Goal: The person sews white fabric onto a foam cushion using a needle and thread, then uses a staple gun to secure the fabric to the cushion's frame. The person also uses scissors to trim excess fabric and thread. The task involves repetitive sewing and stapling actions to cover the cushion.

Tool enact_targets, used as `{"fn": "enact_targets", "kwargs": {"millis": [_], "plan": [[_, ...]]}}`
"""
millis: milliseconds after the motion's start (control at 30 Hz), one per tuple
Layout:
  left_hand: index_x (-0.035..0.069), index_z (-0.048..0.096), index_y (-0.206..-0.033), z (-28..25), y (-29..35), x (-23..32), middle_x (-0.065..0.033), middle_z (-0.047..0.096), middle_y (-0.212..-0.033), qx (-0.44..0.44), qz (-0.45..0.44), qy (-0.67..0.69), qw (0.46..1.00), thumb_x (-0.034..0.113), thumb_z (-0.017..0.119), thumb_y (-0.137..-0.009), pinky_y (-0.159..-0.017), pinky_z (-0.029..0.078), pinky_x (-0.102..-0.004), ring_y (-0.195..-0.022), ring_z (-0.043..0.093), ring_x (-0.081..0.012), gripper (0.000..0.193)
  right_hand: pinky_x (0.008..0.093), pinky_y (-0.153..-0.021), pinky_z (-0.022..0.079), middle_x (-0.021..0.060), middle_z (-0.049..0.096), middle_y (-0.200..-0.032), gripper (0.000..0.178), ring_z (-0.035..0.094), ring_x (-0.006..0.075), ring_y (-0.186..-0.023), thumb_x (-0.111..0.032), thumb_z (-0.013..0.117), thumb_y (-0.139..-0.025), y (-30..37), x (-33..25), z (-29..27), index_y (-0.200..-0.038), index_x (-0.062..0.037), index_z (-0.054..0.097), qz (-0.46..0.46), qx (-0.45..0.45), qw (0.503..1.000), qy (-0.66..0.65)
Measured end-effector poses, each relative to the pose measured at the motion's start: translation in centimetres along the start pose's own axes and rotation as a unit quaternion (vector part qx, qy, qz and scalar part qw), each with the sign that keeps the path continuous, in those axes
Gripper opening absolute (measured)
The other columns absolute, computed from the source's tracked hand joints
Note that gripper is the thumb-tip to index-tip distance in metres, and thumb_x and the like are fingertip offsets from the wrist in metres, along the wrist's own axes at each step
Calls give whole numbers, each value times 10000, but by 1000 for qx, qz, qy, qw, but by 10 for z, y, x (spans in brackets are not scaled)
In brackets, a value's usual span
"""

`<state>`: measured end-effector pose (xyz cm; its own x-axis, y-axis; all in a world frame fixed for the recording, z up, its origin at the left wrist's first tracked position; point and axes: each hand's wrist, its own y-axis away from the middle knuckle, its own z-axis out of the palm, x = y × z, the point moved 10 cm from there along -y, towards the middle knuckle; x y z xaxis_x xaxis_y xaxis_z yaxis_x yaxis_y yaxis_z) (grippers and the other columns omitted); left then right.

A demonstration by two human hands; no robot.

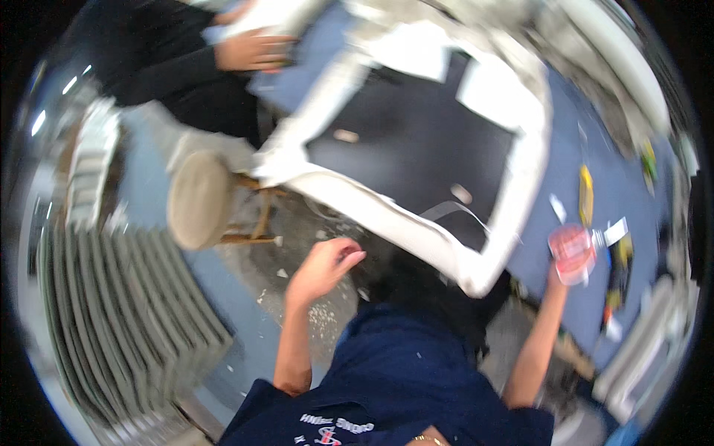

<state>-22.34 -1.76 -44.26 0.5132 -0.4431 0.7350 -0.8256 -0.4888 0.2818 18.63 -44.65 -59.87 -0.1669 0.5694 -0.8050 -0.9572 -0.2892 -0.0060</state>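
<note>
My right hand (557, 278) grips a clear plastic bottle (571, 251) with a reddish label or contents, over the right side of the blue-grey table. The bottle's neck points right, towards a small white piece; blur hides finer detail. My left hand (318, 273) hovers in front of my body with loosely curled fingers, the thumb a little apart, and nothing visible in it. Ahead, on the table, lies a padded panel (416, 137) with a black middle and white fabric edging, its near corner close to me. Neither hand touches it.
A yellow-handled tool (586, 195) and a black-and-yellow tool (619, 271) lie on the table (554, 175) at right. A round stool (199, 199) stands left of the panel. Stacked grey-green pads (134, 320) fill the left. Another person's hand (255, 50) rests on white material at far left.
</note>
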Motion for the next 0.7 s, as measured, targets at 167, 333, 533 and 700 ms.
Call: {"fn": "enact_targets", "kwargs": {"millis": [167,333,533,700], "plan": [[-27,698,-1007,24,-6,126,-118,694,-881,33,148,31,988,4,723,-883,-706,516,-313,-754,668,-230,130,341,-506,480,64,528,-675,370,536,165,-547,-376,506,-1045,9,-18,122,-846,-64,532,12,-18,994,107],[-20,676,-1070,75,-46,193,-110,656,-1029,-14,205,-20,979,75,787,-834,-763,506,-337,-840,612,-230,278,352,-431,462,79,497,-589,468,508,178,-445,-346,517,-1045,24,-51,141,-739,8,534,-74,57,990,103],[-2,653,-985,122,-32,220,-124,598,-971,-5,255,-147,956,100,803,-815,-788,486,-409,-920,579,-309,249,340,-425,439,88,501,-584,467,522,191,-449,-342,525,-1044,22,-47,137,-745,17,532,-74,60,989,112],[11,636,-890,130,-7,203,-119,587,-854,-1,226,-155,962,76,785,-834,-702,479,-434,-816,585,-330,172,341,-429,450,89,511,-585,465,528,189,-451,-340,530,-1042,22,-49,137,-741,15,538,-76,59,991,93]]}}
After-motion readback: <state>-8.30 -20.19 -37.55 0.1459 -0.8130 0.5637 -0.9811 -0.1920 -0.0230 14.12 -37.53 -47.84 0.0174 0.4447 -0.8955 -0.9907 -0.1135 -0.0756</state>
